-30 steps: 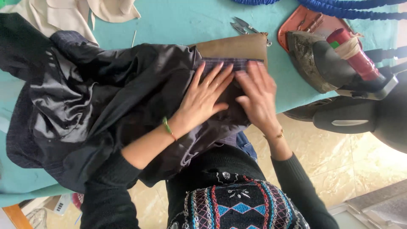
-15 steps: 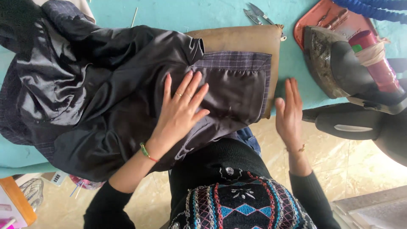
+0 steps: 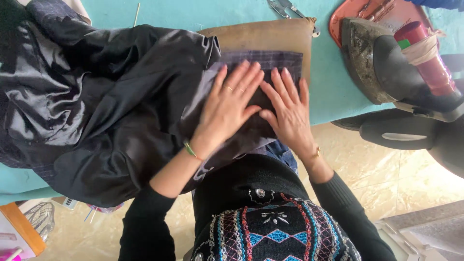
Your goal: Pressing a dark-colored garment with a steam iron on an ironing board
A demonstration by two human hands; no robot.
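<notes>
Left hand [image 3: 227,113]: flat, palm down, fingers spread a little and stretched out, gripping nothing; pressed on the checked cloth panel [image 3: 270,60]. Two rings on the fingers, a green band at the wrist.

Right hand [image 3: 290,113]: flat likewise, fingers extended and slightly parted, nothing clasped; laid just beside the left hand, thumb touching or nearly touching its edge. Thin bracelet at the wrist.

Checked cloth panel: dark, fine plaid, lying under both palms and showing just beyond the fingertips.

Tan pressing pad [image 3: 261,36]: padded, brown, under the panel; its far edge lies past the fingertips of both hands.

Black garment [image 3: 96,111]: shiny lining, heaped and creased, spreading outward from the left hand; joined to the panel and hanging off the near edge of the bench below the left wrist.

Bench [image 3: 328,92]: teal cover, bare strip just outside the right hand.

Iron [image 3: 386,67]: heavy, dark, soleplate worn, resting on a red tray [image 3: 353,12], well out beyond the right hand.

Scissors [image 3: 285,7]: metal, past the pad's far edge, ahead of the right hand's fingertips.

Thin stick [image 3: 137,13]: pale, on the bench, well ahead of the left hand.
</notes>
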